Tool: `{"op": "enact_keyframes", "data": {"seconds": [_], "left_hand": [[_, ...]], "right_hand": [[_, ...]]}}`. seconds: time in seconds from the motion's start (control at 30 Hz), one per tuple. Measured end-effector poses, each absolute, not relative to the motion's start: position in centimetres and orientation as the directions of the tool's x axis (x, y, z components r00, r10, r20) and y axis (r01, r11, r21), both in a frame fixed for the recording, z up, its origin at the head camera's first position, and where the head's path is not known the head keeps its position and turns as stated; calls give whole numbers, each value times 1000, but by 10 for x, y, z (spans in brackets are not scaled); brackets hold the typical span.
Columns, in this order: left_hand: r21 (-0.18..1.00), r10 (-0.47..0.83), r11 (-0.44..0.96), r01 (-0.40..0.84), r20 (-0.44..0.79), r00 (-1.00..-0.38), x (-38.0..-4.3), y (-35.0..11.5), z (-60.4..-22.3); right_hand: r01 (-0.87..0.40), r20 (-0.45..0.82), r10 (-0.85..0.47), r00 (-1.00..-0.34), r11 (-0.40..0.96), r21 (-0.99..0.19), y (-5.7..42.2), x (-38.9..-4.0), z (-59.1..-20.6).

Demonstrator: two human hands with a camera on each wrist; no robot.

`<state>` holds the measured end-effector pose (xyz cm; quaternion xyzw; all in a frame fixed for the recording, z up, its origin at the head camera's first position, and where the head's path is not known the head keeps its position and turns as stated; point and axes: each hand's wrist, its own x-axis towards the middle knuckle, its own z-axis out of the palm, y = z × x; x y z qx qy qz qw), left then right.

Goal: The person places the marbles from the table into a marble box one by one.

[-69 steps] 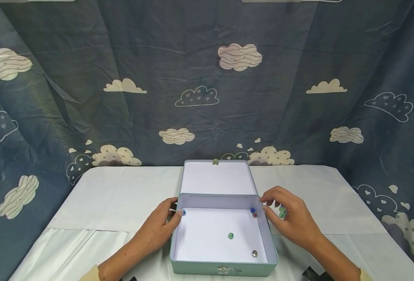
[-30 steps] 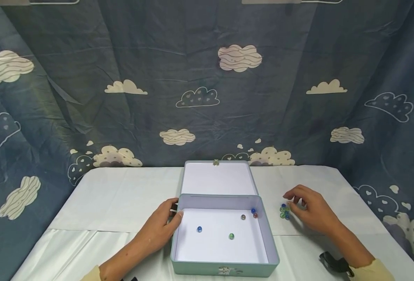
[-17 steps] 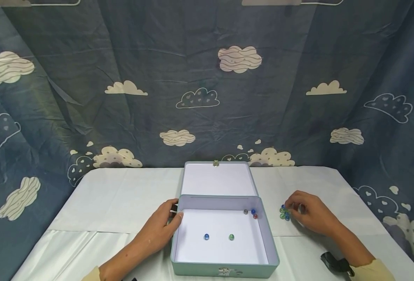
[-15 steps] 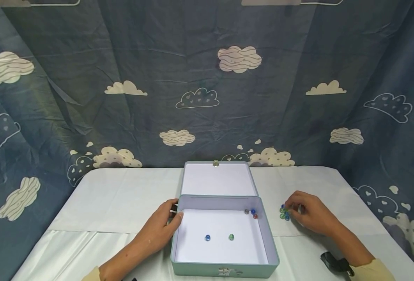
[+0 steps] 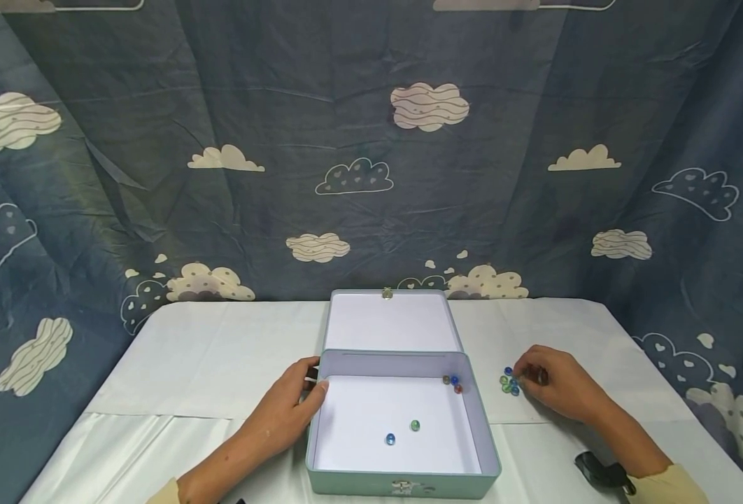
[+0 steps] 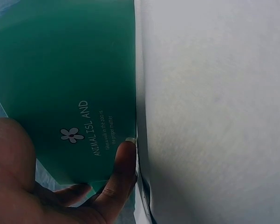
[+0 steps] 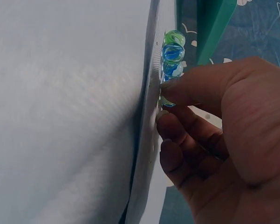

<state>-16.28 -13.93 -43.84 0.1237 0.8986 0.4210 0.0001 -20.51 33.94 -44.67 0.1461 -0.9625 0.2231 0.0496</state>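
Note:
My left hand (image 5: 283,406) grips the left wall of a green tin box (image 5: 403,483), thumb over the rim and fingers against the outer side. That printed side (image 6: 60,70) fills much of the left wrist view. Inside the box, a blue marble (image 5: 390,439) and a green marble (image 5: 415,425) lie towards the front. A brownish marble (image 5: 446,379), a dark blue one (image 5: 455,380) and a reddish one (image 5: 458,389) sit by the back right corner. To the box's right, my right hand (image 5: 557,381) pinches a glass marble (image 7: 168,102) beside a cluster of marbles (image 5: 506,384).
The box's lid (image 5: 393,322) lies back behind it, hinged at the rear edge. White cloth (image 5: 220,350) covers the table. A dark cloud-patterned curtain (image 5: 271,210) hangs behind. A black strapped device (image 5: 601,472) sits at my right wrist.
My right hand has moved right, from the box's rim to the marble cluster. In the box, the blue marble has rolled right and forward, the brownish one to the back. My left hand stays put.

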Motion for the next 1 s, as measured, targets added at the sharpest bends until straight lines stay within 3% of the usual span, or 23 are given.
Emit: {"op": "enact_keyframes", "data": {"seconds": [0.6,1.0], "left_hand": [[764,219,608,218,102,-970,-162,-139,-437],[763,221,608,219,103,-970,-162,-140,-437]], "right_hand": [[-285,175,-232,-957,868,-407,333,-201,-428],[-451,344,-328,-880,806,-384,311,-190,-408]]}}
